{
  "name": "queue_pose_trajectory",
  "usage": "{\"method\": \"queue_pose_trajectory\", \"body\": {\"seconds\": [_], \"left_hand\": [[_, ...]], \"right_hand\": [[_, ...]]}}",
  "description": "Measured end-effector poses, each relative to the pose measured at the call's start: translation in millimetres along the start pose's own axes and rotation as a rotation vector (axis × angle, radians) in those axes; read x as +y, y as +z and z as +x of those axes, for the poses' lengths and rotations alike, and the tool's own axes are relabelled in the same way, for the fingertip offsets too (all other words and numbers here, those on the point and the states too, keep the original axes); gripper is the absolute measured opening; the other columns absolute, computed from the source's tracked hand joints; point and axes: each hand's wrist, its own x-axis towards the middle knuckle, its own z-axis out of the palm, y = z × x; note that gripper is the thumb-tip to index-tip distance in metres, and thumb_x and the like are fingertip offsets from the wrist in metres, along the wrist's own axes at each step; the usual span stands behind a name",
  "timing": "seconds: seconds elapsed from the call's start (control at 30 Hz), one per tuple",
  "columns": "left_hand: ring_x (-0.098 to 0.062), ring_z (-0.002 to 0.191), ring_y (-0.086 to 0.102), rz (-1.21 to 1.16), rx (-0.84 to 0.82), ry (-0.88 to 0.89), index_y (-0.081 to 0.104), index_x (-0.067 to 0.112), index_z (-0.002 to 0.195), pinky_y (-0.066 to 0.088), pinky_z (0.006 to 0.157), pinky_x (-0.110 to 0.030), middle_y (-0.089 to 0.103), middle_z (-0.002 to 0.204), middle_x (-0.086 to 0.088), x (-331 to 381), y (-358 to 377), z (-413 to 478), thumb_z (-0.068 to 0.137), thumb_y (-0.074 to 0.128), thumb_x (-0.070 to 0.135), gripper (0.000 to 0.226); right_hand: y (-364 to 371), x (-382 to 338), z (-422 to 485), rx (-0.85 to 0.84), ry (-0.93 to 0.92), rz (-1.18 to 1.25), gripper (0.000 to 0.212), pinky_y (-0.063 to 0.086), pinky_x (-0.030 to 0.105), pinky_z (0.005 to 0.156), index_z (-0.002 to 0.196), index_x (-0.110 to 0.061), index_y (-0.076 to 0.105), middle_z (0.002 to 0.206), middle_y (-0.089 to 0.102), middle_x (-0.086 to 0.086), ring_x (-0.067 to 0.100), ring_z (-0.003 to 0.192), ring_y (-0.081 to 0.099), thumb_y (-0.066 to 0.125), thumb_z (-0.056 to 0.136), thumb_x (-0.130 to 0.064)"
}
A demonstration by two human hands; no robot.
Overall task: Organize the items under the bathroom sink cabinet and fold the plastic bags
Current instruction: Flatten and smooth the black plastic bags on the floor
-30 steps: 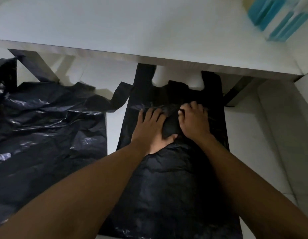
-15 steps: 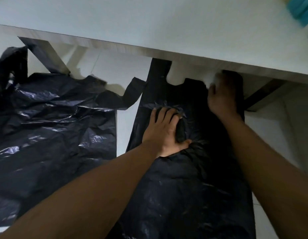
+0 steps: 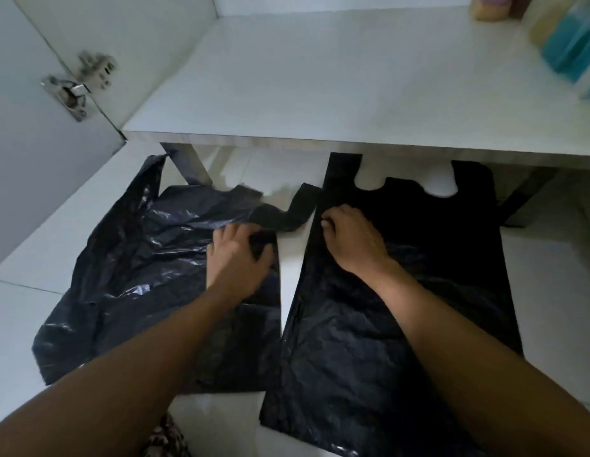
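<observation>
Two black plastic bags lie on the white tiled floor in front of the cabinet. The right bag (image 3: 369,341) is spread flat, its handles reaching under the cabinet's bottom shelf (image 3: 320,103). The left bag (image 3: 132,268) is crumpled, one handle trailing toward the right bag. My left hand (image 3: 237,258) rests on the left bag's right edge, fingers curled around a fold of plastic. My right hand (image 3: 353,239) presses on the upper left of the right bag, fingers bent at its edge.
The open cabinet door (image 3: 29,133) with its metal hinge (image 3: 76,87) stands at the left. A blue bottle (image 3: 574,51) and other blurred containers (image 3: 495,6) sit at the shelf's back right. A patterned cloth (image 3: 165,440) shows at the bottom edge.
My left hand has left the right bag and moved onto the left bag. My right hand came back from the right handle to the bag's upper left. The view tilted up.
</observation>
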Motion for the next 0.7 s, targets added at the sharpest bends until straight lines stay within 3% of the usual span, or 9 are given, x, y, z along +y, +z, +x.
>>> {"method": "queue_pose_trajectory", "body": {"seconds": [0.1,0.17,0.23,0.33,0.43,0.53,0.57,0.63,0.7], "left_hand": [[-0.037,0.130,0.036,0.100,0.000,-0.392,0.051,0.013,0.134,0.034,0.107,-0.053,0.047,0.138,-0.015,-60.9,-35.2,-5.0,0.089,0.063,0.043,0.055],[-0.041,0.134,0.033,0.108,-0.044,-0.580,0.045,0.009,0.138,0.031,0.109,-0.056,0.042,0.143,-0.020,-95.4,-51.9,-6.4,0.089,0.062,0.045,0.063],[-0.046,0.135,0.035,0.087,-0.154,-0.692,0.039,0.007,0.143,0.034,0.110,-0.058,0.041,0.146,-0.024,-128.1,-57.5,-4.2,0.087,0.062,0.050,0.074],[-0.050,0.126,0.048,0.088,-0.271,-0.692,0.036,0.015,0.144,0.041,0.104,-0.060,0.053,0.138,-0.026,-164.2,-53.1,1.0,0.076,0.058,0.057,0.083],[-0.042,0.129,0.047,0.213,-0.258,-0.706,0.049,0.020,0.137,0.034,0.106,-0.057,0.056,0.135,-0.020,-158.4,-57.4,4.3,0.087,0.060,0.056,0.063],[-0.038,0.130,0.044,0.281,-0.152,-0.674,0.065,0.025,0.124,0.030,0.105,-0.057,0.057,0.133,-0.016,-152.0,-57.9,13.3,0.089,0.058,0.054,0.045],[-0.038,0.129,0.044,0.259,-0.101,-0.680,0.068,0.025,0.121,0.031,0.104,-0.056,0.057,0.132,-0.017,-152.7,-57.6,16.0,0.088,0.058,0.052,0.043],[-0.041,0.126,0.044,0.200,-0.014,-0.700,0.069,0.020,0.118,0.035,0.102,-0.054,0.056,0.131,-0.019,-150.0,-59.4,19.7,0.086,0.061,0.046,0.042],[-0.040,0.116,0.052,0.069,0.075,-0.712,0.069,0.016,0.111,0.041,0.098,-0.049,0.061,0.121,-0.020,-146.0,-65.6,20.5,0.085,0.063,0.042,0.037]], "right_hand": [[25.4,-52.5,2.6,-0.177,-0.028,0.192,0.022,0.050,0.034,0.072,0.098,-0.013,0.061,0.096,0.065,0.009,0.026,0.089,0.062,0.045,0.101,-0.027],[41.3,-76.7,5.0,-0.334,-0.002,0.214,0.023,0.051,0.035,0.074,0.109,-0.012,0.058,0.102,0.066,0.012,0.028,0.091,0.063,0.046,0.100,-0.030],[57.4,-88.0,7.8,-0.450,0.017,0.105,0.036,0.049,0.041,0.090,0.129,-0.016,0.052,0.125,0.057,0.017,0.034,0.113,0.055,0.044,0.099,-0.036],[76.6,-98.4,5.0,-0.517,0.021,-0.185,0.041,0.035,0.052,0.099,0.131,-0.019,0.052,0.140,0.036,0.013,0.035,0.128,0.031,0.044,0.097,-0.039],[90.7,-102.1,-0.3,-0.434,-0.018,-0.261,0.032,0.032,0.050,0.095,0.123,-0.017,0.057,0.134,0.038,0.006,0.029,0.122,0.033,0.050,0.096,-0.033],[91.6,-100.9,1.2,-0.171,-0.012,0.081,0.029,0.041,0.045,0.094,0.119,-0.015,0.063,0.129,0.046,0.003,0.027,0.115,0.046,0.055,0.096,-0.031],[88.5,-102.0,4.0,-0.061,-0.006,0.242,0.029,0.045,0.040,0.095,0.119,-0.013,0.065,0.126,0.049,0.003,0.024,0.111,0.052,0.059,0.094,-0.026],[79.4,-106.7,9.6,0.093,0.024,0.500,0.028,0.044,0.015,0.093,0.117,-0.006,0.067,0.118,0.055,0.003,0.013,0.100,0.057,0.065,0.090,-0.012],[68.9,-114.7,12.8,0.133,0.138,0.702,0.022,0.037,-0.002,0.081,0.108,-0.007,0.069,0.106,0.057,0.000,0.007,0.091,0.055,0.067,0.086,-0.004]]}}
